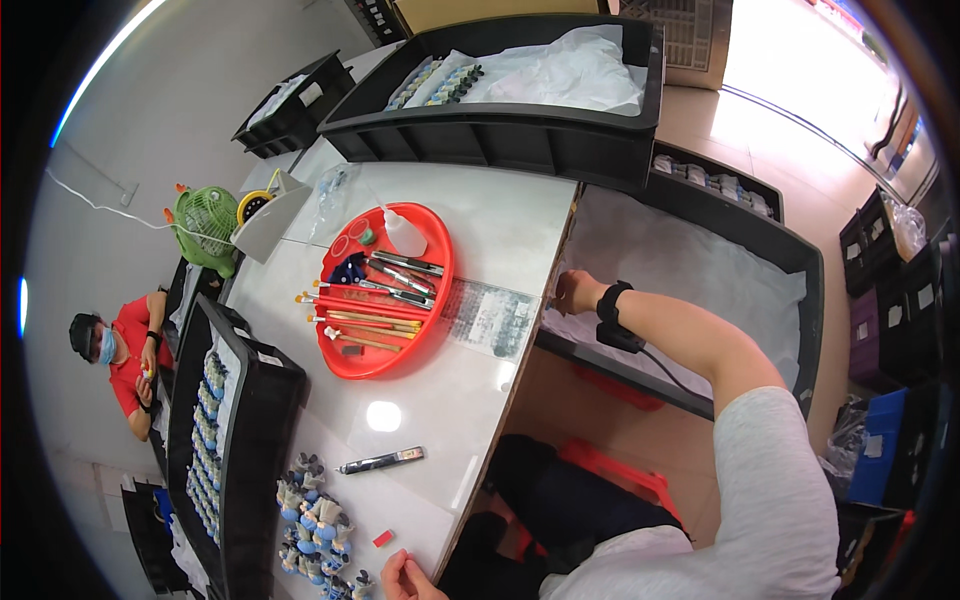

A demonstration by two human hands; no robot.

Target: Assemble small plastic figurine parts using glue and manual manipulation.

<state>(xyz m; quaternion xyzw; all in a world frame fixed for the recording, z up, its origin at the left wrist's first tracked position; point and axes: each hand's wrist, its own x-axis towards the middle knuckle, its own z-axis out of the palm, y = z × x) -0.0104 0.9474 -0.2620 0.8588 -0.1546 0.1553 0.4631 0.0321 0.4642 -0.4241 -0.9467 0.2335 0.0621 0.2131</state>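
My right hand point(576, 292) reaches into the black bin point(735, 215) lined with white sheeting, beside the table edge. Its fingers curl downward, and whatever they hold is hidden. A black band point(612, 312) with a cable circles that wrist. At the bottom edge, my left hand point(408, 578) is partly cut off, fingers drawn together over the table; I cannot make out anything in them. Close to it lies a small red block point(383, 539). Several blue and grey figurines point(318, 520) cluster to its left. A dark pen-shaped tool point(382, 460) lies farther up the table.
A red tray point(345, 367) holds brushes, knives and a white squeeze bottle point(404, 234). Black bins point(440, 140) with figurines stand at the far end and left side point(262, 400). A green fan point(205, 228) stands beyond. Across the table sits a co-worker point(135, 350) in red.
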